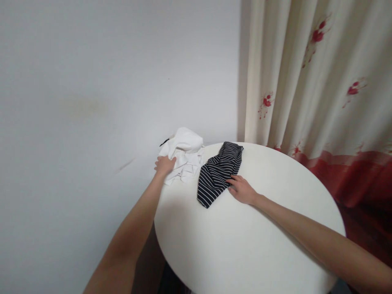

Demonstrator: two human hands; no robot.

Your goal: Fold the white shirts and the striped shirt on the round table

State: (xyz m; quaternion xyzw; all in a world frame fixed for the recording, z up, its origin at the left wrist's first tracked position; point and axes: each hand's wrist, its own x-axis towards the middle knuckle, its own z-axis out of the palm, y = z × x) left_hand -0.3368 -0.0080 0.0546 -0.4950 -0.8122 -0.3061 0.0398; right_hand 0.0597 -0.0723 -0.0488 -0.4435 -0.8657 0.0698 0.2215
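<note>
A crumpled white garment [185,157] lies at the far left edge of a round white table [260,228], against the wall. My left hand [164,165] rests on its near left side, fingers curled into the cloth. A black garment with thin white stripes [218,171] lies bunched beside it toward the table's middle. My right hand [241,189] touches the striped garment's right edge, fingers bent and pinching at the fabric.
A plain white wall [107,81] stands behind and left of the table. A cream curtain [315,73] with red flowers and a red lower band hangs at the right, close to the table's far rim.
</note>
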